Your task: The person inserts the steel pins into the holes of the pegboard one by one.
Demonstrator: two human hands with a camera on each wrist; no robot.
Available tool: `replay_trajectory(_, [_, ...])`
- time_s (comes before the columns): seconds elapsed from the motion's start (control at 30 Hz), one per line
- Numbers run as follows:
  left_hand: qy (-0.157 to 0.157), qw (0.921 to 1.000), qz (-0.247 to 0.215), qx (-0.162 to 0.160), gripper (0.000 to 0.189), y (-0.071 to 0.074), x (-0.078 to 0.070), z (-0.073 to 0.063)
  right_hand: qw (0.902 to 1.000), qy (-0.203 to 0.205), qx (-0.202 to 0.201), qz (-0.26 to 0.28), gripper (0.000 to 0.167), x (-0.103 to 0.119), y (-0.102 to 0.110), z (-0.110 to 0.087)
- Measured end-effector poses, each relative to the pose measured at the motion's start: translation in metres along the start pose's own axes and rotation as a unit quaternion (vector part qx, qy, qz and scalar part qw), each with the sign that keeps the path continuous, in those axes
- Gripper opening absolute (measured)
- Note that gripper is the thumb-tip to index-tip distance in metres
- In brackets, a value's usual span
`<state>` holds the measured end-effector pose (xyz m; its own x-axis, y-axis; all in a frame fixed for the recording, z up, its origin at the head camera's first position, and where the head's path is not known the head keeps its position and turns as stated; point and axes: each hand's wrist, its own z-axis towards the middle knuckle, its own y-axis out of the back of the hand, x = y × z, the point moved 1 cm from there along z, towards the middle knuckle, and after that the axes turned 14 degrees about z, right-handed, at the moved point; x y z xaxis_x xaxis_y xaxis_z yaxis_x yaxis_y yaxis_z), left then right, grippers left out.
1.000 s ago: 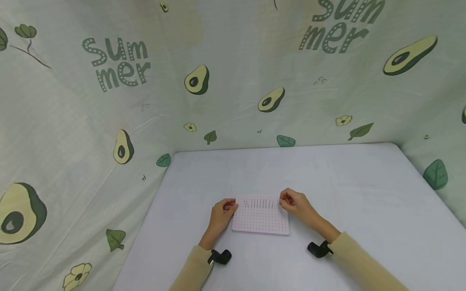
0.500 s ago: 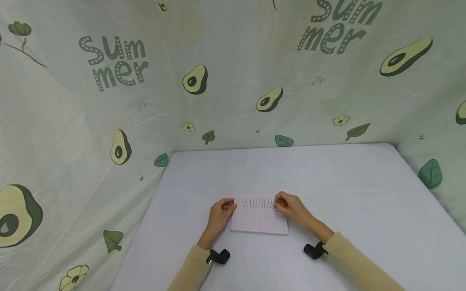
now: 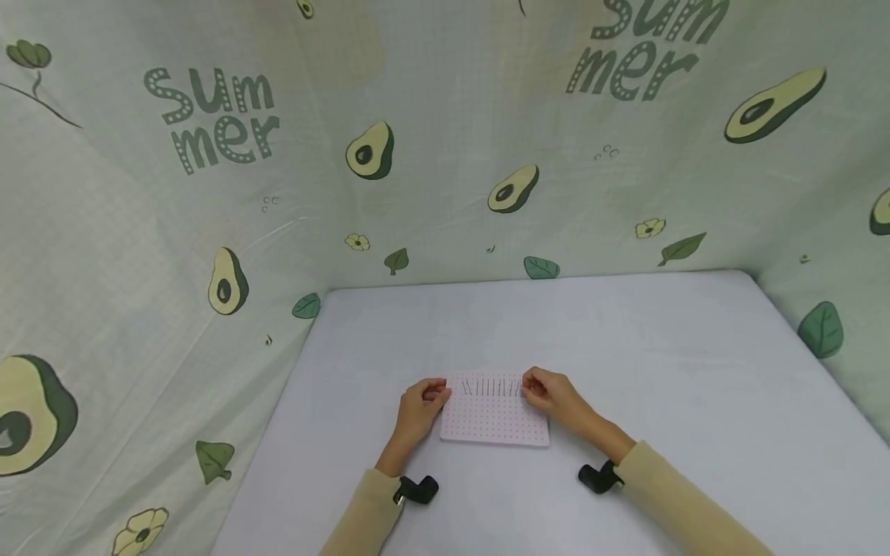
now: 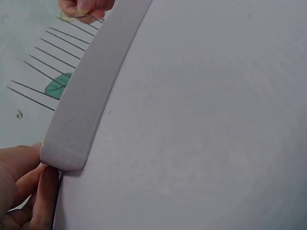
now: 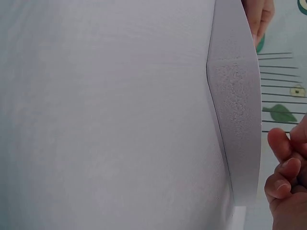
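A pale pink pegboard (image 3: 495,421) dotted with a grid of small holes lies on the table. Along its far part stands a row of several thin dark metal pins (image 4: 57,57), most upright and a few leaning. My left hand (image 3: 416,413) grips the board's left edge, thumb and fingers on either side of the corner in the left wrist view. At the right end of the row, my right hand (image 3: 552,394) pinches with thumb and forefinger at the last thin pin (image 5: 266,132), its other fingers curled. The fingertips partly hide that pin.
The white table (image 3: 647,347) extends around the board on all sides. Behind and to the sides hangs a pale cloth (image 3: 431,93) printed with avocados and leaves. A black wrist camera (image 3: 417,490) sits at the left sleeve, another black camera (image 3: 599,477) at the right.
My right hand has moved left, from beside the board's right edge to the right end of the pin row. The left hand keeps its hold on the board; the head view has shifted slightly.
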<state>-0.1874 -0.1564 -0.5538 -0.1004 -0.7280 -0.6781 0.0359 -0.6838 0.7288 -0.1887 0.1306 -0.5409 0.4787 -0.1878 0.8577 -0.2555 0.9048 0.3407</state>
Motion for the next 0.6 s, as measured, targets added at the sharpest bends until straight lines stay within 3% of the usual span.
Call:
replay_trajectory(0.23, [-0.002, 0.9999, -0.003, 0.01, 0.025, -0.001, 0.001, -0.001, 0.9998, -0.015, 0.01, -0.003, 0.012, -0.001, 0.002, -0.003])
replay_trajectory(0.47, [-0.021, 0.9989, 0.0, 0.042, 0.025, 0.005, 0.006, 0.003, 0.9975, -0.057, 0.042, 0.008, 0.011, 0.003, 0.009, -0.005])
replay_trajectory(0.6, [-0.023, 0.9979, -0.015, 0.058, 0.026, 0.01, 0.006, 0.006, 0.9969, -0.074, 0.024, 0.001, 0.012, 0.002, 0.02, -0.008])
